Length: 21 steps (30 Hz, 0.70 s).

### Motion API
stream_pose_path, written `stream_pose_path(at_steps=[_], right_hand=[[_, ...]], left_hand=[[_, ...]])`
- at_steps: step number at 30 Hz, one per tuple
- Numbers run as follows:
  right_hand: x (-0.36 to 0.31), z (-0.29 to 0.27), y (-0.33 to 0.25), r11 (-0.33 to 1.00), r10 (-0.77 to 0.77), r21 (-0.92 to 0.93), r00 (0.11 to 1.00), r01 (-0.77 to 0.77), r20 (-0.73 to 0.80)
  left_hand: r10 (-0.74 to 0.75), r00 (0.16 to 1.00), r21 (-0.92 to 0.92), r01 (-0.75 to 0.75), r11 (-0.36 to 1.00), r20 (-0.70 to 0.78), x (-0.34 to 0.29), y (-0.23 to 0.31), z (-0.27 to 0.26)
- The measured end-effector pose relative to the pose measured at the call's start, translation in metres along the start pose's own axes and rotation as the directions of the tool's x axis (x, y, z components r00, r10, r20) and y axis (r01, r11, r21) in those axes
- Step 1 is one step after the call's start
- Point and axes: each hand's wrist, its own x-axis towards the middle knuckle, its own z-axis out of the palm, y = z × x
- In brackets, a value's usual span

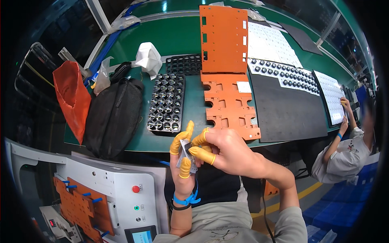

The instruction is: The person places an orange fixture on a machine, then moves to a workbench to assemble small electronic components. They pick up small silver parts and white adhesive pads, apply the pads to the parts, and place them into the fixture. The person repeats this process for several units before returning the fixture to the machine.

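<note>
My left hand [182, 180] is raised in front of the table edge, palm up, its fingers closed around a small grey-white flat piece [181, 160]. My right hand [229, 146] comes in from the right, thumb and fingertips pinched against the same piece near its upper end. A small dark part shows between those fingertips, too small to make out. Yellow finger cots cover fingertips on both hands, and a blue strap circles my left wrist. Just beyond them stands a black tray [183, 99] of round, glassy lens-like parts. An orange slotted fixture [227, 106] lies to its right.
An upright orange panel [223, 40] adjoins the fixture. To its right are a black mat [287, 115] and white sheets [273, 42], some bearing black round parts. Left are a black bag [114, 117] and orange bag [73, 99]. A machine [121, 186] stands near left; a co-worker [344, 156] works far right.
</note>
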Motion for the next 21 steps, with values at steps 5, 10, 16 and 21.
stream_pose_path(at_steps=[5,10,16,21], right_hand=[[-0.002,0.000,0.005,0.999,-0.041,0.002,0.997,0.042,-0.064],[-0.005,-0.011,0.011,0.988,0.092,0.121,0.994,-0.098,0.056],[-0.017,-0.009,0.037,0.912,0.151,0.380,0.988,-0.156,0.044],[-0.024,-0.014,0.040,0.895,0.308,0.312,0.948,-0.319,0.085]], left_hand=[[0.161,0.983,0.243,-0.178,0.954,0.087,0.010,-0.009,-0.009],[0.259,0.938,0.592,-0.345,0.728,0.228,0.019,-0.008,-0.007],[0.261,0.921,0.725,-0.389,0.568,0.289,0.017,-0.006,0.010],[0.265,0.916,0.818,-0.391,0.423,0.301,0.017,-0.017,0.019]])
